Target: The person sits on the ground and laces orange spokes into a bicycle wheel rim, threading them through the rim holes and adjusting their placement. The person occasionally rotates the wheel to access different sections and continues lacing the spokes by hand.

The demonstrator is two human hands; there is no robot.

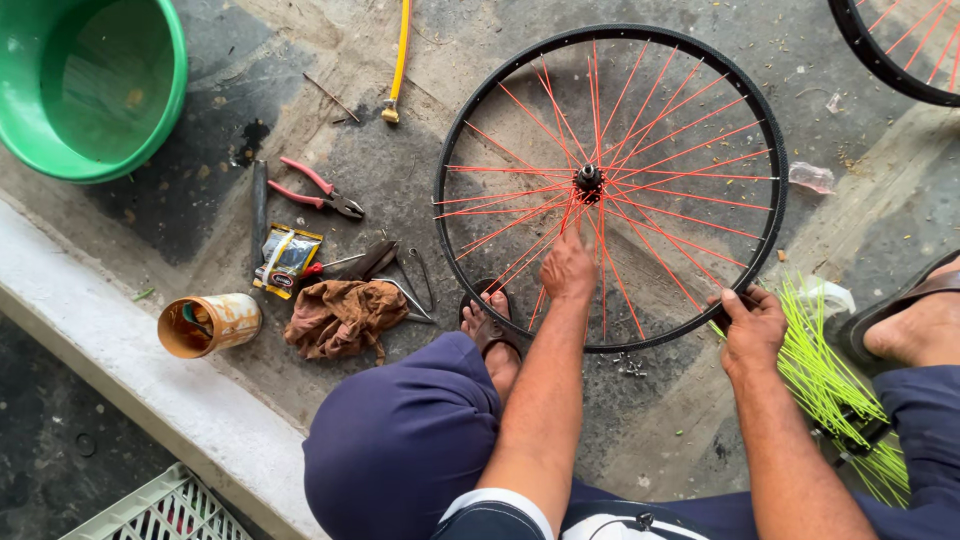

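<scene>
Left-hand fingers (573,238) pressed together among the red spokes (520,190), tips close to the hub (588,180), pinching nothing that can be made out. Left hand (567,268) lying over the lower spokes. Right hand (752,325) curled round the black rim (455,150) at its lower right edge, clamped on it, steadying. Bicycle wheel (770,140) flat on the concrete floor (700,420), just ahead of the knees and a sandalled foot (490,325). Probably mid-lacing or checking spokes near the hub; next move likely calling for a firm rim hold and a careful fingertip grip on one spoke. Beside the right hand, a bundle of yellow-green spokes (830,380). Further left: red-handled pliers (315,188), brown rag (340,315), rusty tin (205,325), green tub (150,130).
</scene>
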